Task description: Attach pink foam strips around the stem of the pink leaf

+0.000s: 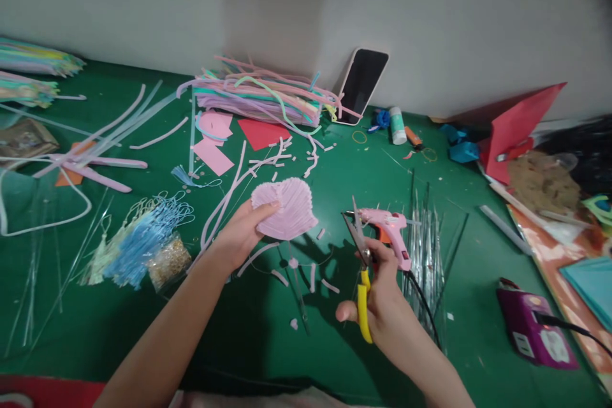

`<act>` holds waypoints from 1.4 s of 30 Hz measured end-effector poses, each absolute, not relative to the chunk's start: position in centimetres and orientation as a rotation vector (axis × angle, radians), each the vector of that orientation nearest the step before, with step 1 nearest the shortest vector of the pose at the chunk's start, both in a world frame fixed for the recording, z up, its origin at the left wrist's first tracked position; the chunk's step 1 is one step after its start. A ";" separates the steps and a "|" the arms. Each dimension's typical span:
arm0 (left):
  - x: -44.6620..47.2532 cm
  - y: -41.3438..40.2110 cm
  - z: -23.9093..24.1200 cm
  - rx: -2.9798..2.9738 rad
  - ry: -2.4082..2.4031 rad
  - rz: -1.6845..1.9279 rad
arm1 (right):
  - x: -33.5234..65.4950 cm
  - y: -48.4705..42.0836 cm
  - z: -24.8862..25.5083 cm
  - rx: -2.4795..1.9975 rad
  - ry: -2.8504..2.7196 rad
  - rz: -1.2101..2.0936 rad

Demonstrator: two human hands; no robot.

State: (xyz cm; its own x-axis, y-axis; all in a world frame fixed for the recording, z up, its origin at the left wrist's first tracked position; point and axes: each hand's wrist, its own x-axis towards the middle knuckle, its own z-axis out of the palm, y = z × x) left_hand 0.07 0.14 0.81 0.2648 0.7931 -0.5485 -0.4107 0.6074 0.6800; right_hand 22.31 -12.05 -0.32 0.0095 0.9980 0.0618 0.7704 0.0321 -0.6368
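Observation:
Between the thumb and fingers of my left hand [243, 233] is a pale lilac heart-shaped piece [289, 210] with ridged rows and a fuzzy edge, held above the table. My right hand [382, 293] grips scissors [363, 296] with yellow handles, their blades slightly apart and pointing away from me. Just beyond that hand lies a pink glue gun [389, 226] with a black cord. Short lilac cut strips [313, 277] are scattered below the heart-shaped piece, near a thin clear stick [299, 287].
Pipe cleaners [258, 99] are bundled at the back beside a leaning phone [363, 83]. Blue tassels [148, 239] and a bag of small golden bits [169, 261] lie left. Silvery strips [428, 242] are behind the glue gun; a purple box [535, 325] with a cable sits right.

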 end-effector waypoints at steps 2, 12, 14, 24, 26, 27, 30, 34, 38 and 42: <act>0.1 0.0 0.7 0.369 0.949 0.869 | 22.7 -11.8 -0.2 -1.795 -1.893 0.431; 0.9 -0.5 1.1 0.218 0.603 0.792 | 24.0 -10.2 2.2 -1.788 -2.112 -0.184; 1.0 -0.4 0.8 0.177 0.626 0.795 | 24.2 -10.0 2.1 -1.748 -2.164 -0.255; 1.1 -0.4 0.7 0.148 0.578 0.760 | 24.3 -9.9 1.7 -1.727 -2.197 -0.427; 1.1 -0.4 0.8 0.193 0.541 0.743 | 24.3 -9.9 1.6 -1.733 -2.206 -0.451; 1.1 -0.4 0.8 0.207 0.537 0.739 | 24.3 -9.9 1.6 -1.740 -2.210 -0.457; 1.1 -0.4 0.9 0.200 0.561 0.743 | 24.3 -9.9 1.6 -1.750 -2.215 -0.473; 1.2 -0.3 0.7 0.149 0.643 0.767 | 24.5 -9.8 1.8 -1.714 -2.238 -0.577; 1.2 -0.2 0.4 0.095 0.698 0.793 | 24.9 -9.7 2.0 -1.658 -2.312 -0.627; 1.3 -0.1 0.3 0.061 0.706 0.803 | 25.5 -9.3 2.0 -1.617 -2.383 -0.670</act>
State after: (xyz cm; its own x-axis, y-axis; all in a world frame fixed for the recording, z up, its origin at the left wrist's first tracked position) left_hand 1.31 -0.14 0.29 0.4814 0.6774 -0.5563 -0.6385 0.7058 0.3069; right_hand 25.55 -9.32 2.04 -0.3897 0.8324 0.3941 0.9157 0.3048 0.2618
